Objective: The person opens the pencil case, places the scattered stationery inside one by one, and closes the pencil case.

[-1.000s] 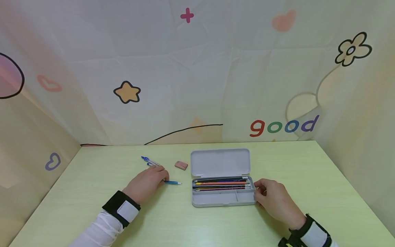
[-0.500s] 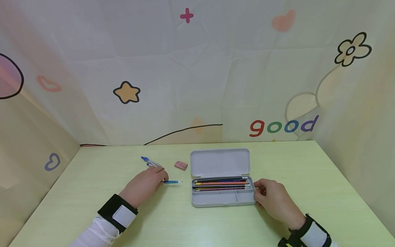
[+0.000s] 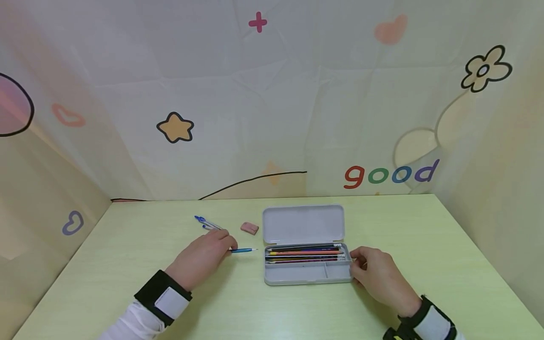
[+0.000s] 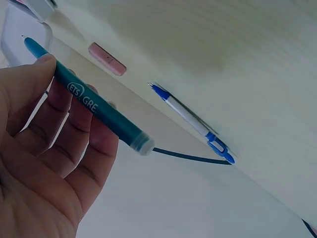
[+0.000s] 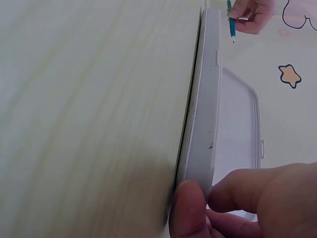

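Between the thumb and fingers of my left hand point(image 3: 203, 257) is a slim teal pen point(image 4: 96, 106) lettered "ETS GRE". Its fine tip points right, towards the grey pencil case point(image 3: 295, 273), and the wrist view shows it raised off the table. The case lies with its lid point(image 3: 303, 224) folded back. Several pencils point(image 3: 303, 253) fill its rear compartment. My right hand point(image 3: 380, 274) pinches the case's right end, thumb and fingers at the corner in the wrist view. Beyond the left hand lies a blue-and-white ballpoint pen point(image 4: 188, 116), with another blue-ended pen point(image 3: 206, 227) partly hidden beside it.
A pink eraser point(image 3: 249, 228) rests on the pale wooden table point(image 3: 306, 311), left of the open lid. Behind the table hangs a printed cloth backdrop point(image 3: 238, 94), which also rises along both sides.
The teal pen has come away slightly to the right with my left hand, its tip nearer the case. My right hand and the case stay where they were.
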Motion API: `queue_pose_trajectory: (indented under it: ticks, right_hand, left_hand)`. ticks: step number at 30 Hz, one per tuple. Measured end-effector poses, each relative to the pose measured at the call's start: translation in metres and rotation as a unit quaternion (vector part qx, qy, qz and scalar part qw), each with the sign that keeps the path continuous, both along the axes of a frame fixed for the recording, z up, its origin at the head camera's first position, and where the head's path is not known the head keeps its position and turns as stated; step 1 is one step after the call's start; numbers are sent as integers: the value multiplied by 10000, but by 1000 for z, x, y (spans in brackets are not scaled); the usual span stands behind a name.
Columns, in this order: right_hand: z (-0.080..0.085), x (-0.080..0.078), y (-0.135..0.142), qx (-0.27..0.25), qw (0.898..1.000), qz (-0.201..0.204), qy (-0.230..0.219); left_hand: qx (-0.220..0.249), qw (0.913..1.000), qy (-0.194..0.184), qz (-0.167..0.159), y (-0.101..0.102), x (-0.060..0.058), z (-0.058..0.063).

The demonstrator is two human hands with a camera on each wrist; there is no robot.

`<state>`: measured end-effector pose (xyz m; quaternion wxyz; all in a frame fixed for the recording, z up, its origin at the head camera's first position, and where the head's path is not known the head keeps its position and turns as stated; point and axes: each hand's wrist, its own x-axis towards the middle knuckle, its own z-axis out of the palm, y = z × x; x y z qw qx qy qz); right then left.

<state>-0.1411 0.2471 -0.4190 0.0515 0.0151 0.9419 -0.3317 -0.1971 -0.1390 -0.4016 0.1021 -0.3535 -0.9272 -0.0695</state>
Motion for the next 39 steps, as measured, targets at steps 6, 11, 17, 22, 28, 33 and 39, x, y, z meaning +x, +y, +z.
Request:
queue_pose_trajectory:
  ticks: [6, 11, 17, 22, 28, 33, 39]
  right_hand:
    - [0, 0, 0, -5, 10000, 19, 36]
    - [0, 0, 0, -37, 10000, 31, 48]
    - [-1, 0, 0, -26, 10000, 32, 57]
    - [-2, 0, 1, -8, 10000, 34, 88]
    - [-1, 0, 1, -17, 10000, 23, 81]
    - [-1, 0, 1, -5, 10000, 8, 54]
    - [-1, 1, 0, 33, 9999, 28, 117]
  left_hand:
    - [-8, 9999, 80, -103, 6, 3, 5]
    - [-30, 9996, 188, -186, 11, 5, 8]
    - [107, 9989, 278, -374, 19, 7, 13]
    - [226, 9982, 263, -499, 26, 7, 15]
    - [273, 9966, 421, -657, 33, 6, 18]
    - [235, 9966, 396, -687, 40, 8, 22]
    - [216, 9968, 373, -671, 47, 8, 25]
